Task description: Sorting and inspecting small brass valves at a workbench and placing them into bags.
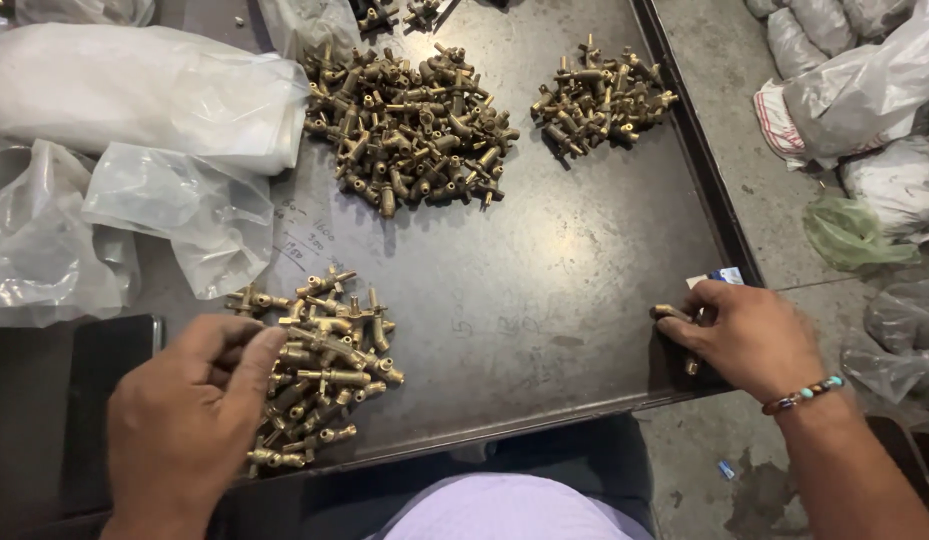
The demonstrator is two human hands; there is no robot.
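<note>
Counter [544, 290]: dark metal sheet with a raised rim along its right edge, filling most of the view; faint chalk marks left of centre.
Bags [134, 100]: clear and white plastic bags, crumpled, over the far left of the counter; more bags [864, 90] lie on the floor at the far right.
Far heap [409, 125]: the largest pile of brass fittings, far centre, well apart from both hands.
Small heap [599, 95]: a lesser pile of the same fittings, far right, just beside the large one but not touching it.
Near heap [324, 370]: brass fittings at the near left, by the counter's near edge.
Left hand [189, 420]: near left, back turned up, fingers curled onto the left side of the near heap, touching the fittings; I cannot tell whether it grips any.
Right hand [749, 335]: near right, at the counter's rim, fingers closed around a brass fitting [669, 313]; a beaded bracelet [804, 395] sits on the wrist.
Card [719, 277]: small blue and white piece, just behind the right hand.
</note>
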